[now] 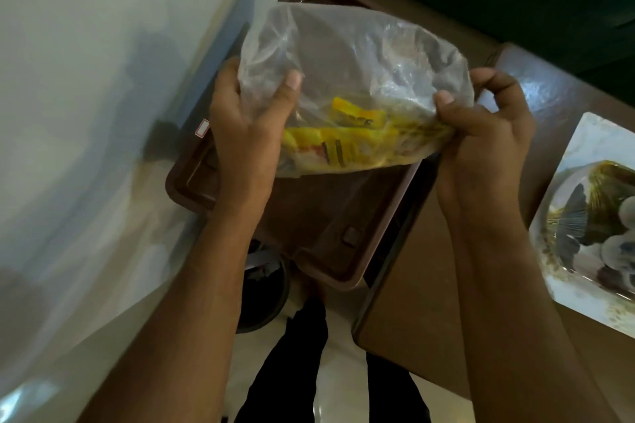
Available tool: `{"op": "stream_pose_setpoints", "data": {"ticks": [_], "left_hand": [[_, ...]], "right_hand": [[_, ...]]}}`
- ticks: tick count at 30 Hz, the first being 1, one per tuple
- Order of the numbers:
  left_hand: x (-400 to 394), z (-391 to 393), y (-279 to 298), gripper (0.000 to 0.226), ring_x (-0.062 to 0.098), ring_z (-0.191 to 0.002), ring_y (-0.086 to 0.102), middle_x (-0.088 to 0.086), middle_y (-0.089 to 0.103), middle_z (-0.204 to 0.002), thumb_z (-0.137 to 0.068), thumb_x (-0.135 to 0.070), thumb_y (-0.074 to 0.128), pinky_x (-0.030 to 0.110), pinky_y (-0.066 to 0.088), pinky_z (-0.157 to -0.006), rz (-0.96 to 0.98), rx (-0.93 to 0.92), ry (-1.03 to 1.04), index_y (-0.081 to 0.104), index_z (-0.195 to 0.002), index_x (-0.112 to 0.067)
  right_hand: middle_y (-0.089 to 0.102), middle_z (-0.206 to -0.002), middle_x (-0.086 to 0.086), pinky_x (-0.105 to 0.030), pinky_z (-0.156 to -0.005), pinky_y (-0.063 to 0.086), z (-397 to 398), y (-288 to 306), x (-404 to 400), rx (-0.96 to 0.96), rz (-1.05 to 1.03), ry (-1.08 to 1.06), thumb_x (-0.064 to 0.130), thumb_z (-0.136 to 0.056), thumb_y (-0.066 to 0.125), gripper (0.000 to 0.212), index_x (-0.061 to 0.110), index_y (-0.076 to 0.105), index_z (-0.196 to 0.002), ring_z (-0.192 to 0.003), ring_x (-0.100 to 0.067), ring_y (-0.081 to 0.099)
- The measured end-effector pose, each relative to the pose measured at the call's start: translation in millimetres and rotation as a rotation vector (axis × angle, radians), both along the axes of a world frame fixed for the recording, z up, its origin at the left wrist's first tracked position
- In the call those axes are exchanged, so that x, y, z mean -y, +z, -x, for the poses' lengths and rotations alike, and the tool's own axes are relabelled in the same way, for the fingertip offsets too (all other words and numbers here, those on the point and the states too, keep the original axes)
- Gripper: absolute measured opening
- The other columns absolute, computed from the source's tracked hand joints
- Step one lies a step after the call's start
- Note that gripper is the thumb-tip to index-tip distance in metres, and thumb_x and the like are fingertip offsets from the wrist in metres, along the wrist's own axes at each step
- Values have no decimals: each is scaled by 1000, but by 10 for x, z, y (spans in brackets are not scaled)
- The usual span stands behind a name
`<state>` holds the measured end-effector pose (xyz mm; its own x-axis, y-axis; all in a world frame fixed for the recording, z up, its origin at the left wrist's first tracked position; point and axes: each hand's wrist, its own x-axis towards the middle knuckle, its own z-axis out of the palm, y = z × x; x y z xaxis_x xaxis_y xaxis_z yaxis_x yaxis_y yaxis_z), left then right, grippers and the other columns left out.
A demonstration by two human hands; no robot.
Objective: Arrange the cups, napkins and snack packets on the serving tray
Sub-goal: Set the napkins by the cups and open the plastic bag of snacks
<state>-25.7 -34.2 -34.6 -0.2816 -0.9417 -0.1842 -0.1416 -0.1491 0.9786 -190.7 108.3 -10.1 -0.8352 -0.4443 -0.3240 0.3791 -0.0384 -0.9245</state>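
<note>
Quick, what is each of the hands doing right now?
Left hand: closed on the clear plastic bag of yellow packets.
Right hand: pinching the bag's other end.

No legible text on the yellow snack packets [347, 141].

A brown wooden table [422, 288] fills the right side, its edge running toward the lower right. On it, near the right edge of view, lies a square white picture [591, 216] printed with dark fanned shapes and pale round blobs. A dark round bin [264, 288] stands on the pale floor [340, 371] beside the table. A whitish wall [86, 62] covers the left.
</note>
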Motion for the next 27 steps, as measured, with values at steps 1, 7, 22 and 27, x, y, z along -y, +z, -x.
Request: {"op": "stream_pose_setpoints", "data": {"ticks": [1,7,22,27], "left_hand": [[-5,-37,1,32,13,-105,78,2,78,-115,-94,-27,79,25,62,-85,3,-20,-30,68,-121,-14],[-25,2,-33,46,18,-101,78,12,73,-121,-83,-4,79,30,63,-79,-138,-69,127,60,-125,-5],[46,142,243,27,2,-58,61,-27,64,-83,-94,1,63,24,52,-53,227,-70,122,49,-100,-22],[58,71,203,16,24,-106,72,3,73,-112,-93,-6,68,36,57,-85,114,-141,19,74,-106,-13]], "right_hand": [[70,-106,-17,-29,-65,59,-9,32,33,44,57,-22,-12,-86,65,34,9,55,-111,-85,-20,76],[66,-70,7,-23,-59,52,1,-9,95,-265,-7,36,-6,-95,64,23,9,49,-103,-64,-8,65],[68,-106,-1,-18,-78,57,234,-6,-42,-618,-433,404,9,-95,72,25,22,74,-116,-100,-16,67],[69,-103,-21,-32,-71,61,219,148,-63,-689,-288,286,13,-98,68,15,17,71,-112,-90,-39,67]]}}
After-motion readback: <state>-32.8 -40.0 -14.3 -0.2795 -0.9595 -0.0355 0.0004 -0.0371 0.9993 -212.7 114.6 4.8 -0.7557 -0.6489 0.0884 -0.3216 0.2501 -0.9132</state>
